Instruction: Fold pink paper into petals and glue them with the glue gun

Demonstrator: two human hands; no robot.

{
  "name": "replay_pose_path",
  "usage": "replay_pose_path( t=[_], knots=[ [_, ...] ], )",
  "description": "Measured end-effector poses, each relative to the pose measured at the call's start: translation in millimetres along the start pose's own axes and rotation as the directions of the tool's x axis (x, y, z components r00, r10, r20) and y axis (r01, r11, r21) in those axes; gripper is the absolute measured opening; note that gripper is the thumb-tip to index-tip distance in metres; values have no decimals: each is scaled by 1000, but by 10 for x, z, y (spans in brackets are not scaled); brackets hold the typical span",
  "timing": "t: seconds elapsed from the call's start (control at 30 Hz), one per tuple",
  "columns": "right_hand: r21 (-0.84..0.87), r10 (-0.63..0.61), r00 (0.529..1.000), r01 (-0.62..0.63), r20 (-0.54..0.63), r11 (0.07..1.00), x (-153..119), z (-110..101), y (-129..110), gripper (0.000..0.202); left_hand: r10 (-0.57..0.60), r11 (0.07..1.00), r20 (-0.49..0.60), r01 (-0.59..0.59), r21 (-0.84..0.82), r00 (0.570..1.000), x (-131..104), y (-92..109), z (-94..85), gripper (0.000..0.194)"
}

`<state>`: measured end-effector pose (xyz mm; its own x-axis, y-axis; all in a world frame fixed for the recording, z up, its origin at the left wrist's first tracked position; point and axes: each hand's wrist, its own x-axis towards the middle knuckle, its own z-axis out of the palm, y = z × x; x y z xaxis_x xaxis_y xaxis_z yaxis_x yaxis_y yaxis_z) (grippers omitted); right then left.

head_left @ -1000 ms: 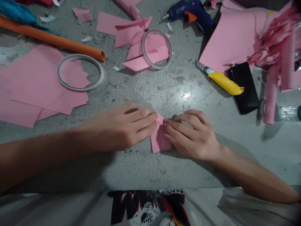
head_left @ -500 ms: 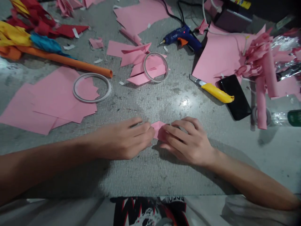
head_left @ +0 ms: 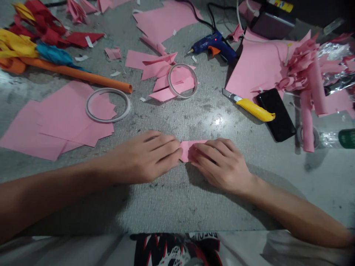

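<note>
A small folded piece of pink paper [head_left: 186, 150] lies between my two hands near the table's front. My left hand [head_left: 151, 157] is closed on its left end, fingertips pressed together at the edge. Over the right end, my right hand [head_left: 220, 162] has its fingers curled onto the paper and covers that part of it. Beyond the hands are several folded pink paper pieces [head_left: 159, 70] with a roll of tape [head_left: 169, 83] resting on them. Pink paper sheets [head_left: 61, 118] lie to the left, under another tape roll [head_left: 127, 107].
A blue glue gun [head_left: 213, 46] lies at the back with its cord. To the right, a yellow utility knife [head_left: 256, 110] rests partly on a black phone [head_left: 280, 120]. Rolled pink paper [head_left: 307, 129] lies over a clear bottle [head_left: 330, 139]. An orange paper tube [head_left: 94, 77] is at back left.
The pink paper between my hands now shows a longer, flatter strip with a straight top edge. My left hand has shifted slightly up; my right fingers have closed in a little.
</note>
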<state>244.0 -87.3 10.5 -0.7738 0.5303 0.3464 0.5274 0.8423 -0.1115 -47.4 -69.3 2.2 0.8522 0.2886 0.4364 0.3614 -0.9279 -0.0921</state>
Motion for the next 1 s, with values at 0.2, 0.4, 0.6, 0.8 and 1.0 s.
replay_pose_path(
  t=[0.2,0.4,0.6,0.8,1.0],
  knots=[
    [15,-18,1000,18,14,1000,-26,4,11,11,113,989,20,-111,-100,993,-19,-6,55,14],
    [8,43,999,-43,-14,999,3,3,6,13,154,966,-4,-151,-211,988,17,1,39,15],
    [149,85,996,-83,-9,985,5,25,25,23,241,943,21,-230,-239,970,24,17,24,24],
    [145,103,994,-105,21,984,-9,45,31,31,220,951,19,-211,-226,975,38,-17,-7,26],
    [189,52,998,-59,42,980,2,39,46,22,-136,989,17,137,-62,991,8,-60,29,21]
  ],
)
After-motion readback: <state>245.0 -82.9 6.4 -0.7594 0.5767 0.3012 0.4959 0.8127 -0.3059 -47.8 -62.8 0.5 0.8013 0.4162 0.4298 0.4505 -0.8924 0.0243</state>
